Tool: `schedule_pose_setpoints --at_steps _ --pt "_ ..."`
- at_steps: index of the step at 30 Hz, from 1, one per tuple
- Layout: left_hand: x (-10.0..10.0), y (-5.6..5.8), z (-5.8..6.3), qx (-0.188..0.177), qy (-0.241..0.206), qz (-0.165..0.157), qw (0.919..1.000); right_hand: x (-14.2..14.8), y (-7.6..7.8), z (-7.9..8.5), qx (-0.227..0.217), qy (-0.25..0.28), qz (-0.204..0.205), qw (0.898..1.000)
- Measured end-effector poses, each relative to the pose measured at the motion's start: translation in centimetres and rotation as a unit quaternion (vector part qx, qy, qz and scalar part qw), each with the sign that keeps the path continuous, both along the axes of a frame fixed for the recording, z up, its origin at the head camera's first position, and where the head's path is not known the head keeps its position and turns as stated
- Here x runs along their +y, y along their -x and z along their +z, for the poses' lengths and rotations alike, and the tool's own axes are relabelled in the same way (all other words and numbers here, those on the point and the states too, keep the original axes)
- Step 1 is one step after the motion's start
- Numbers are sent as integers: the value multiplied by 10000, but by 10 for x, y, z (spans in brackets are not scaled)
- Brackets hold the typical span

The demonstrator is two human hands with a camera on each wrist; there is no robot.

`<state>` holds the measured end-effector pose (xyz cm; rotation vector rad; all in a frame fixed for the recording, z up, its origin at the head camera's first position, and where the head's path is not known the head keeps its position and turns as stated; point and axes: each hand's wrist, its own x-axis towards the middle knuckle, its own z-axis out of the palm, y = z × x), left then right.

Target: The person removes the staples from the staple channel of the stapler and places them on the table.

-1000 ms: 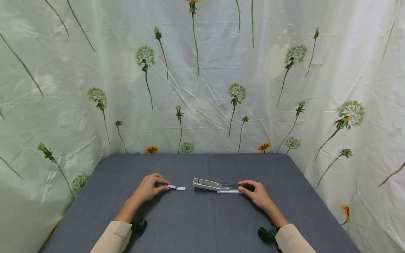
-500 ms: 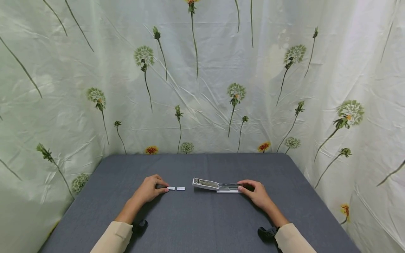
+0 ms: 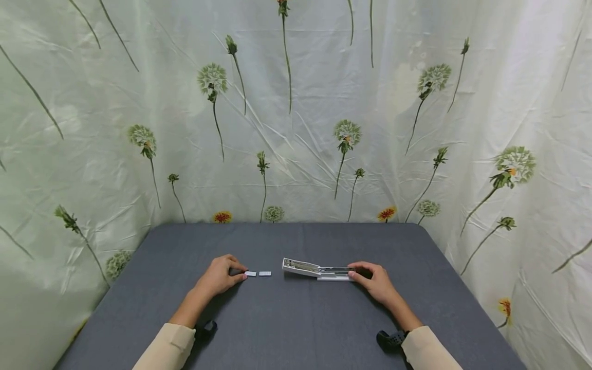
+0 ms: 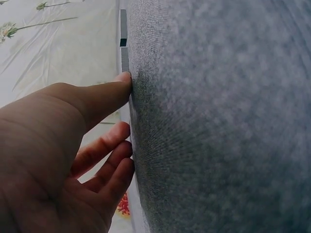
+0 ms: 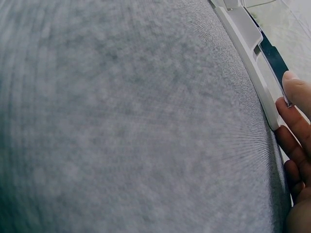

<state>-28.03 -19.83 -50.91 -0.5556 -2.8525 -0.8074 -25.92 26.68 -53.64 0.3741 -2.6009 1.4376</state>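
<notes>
My left hand (image 3: 221,276) has its thumb and index finger at the left end of a small staple strip (image 3: 251,274), which lies flat on the table. A second staple strip (image 3: 265,274) lies just to its right, with a narrow gap between them. In the left wrist view the thumb tip meets the nearer strip (image 4: 125,58); the index finger's contact is hidden. My right hand (image 3: 375,282) grips the right end of a white stapler (image 3: 301,267), whose top is swung back to the left. Its dark metal rail (image 5: 274,59) shows between thumb and fingers in the right wrist view.
A dark grey cloth covers the table (image 3: 296,324). Behind it hangs a pale curtain (image 3: 296,128) printed with dandelions. Both wrists wear black straps (image 3: 392,341) below cream sleeves (image 3: 430,349).
The staple strip at my left fingers was tilted a second ago and now lies flat in line with the other. The right hand and the stapler have stayed put.
</notes>
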Motion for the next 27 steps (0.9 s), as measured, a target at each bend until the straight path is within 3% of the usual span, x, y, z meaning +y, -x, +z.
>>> schedule_pose_setpoints --at_steps 16,22,27 --pt "2 -5 -3 -124 132 150 9997 4 0 1 202 -42 37 9998" --pt "7 -4 -1 -2 224 119 9997 11 1 9 152 -640 -31 9978" --pt "3 -12 -1 -124 434 230 9987 15 -4 12 116 -1113 353 9931"
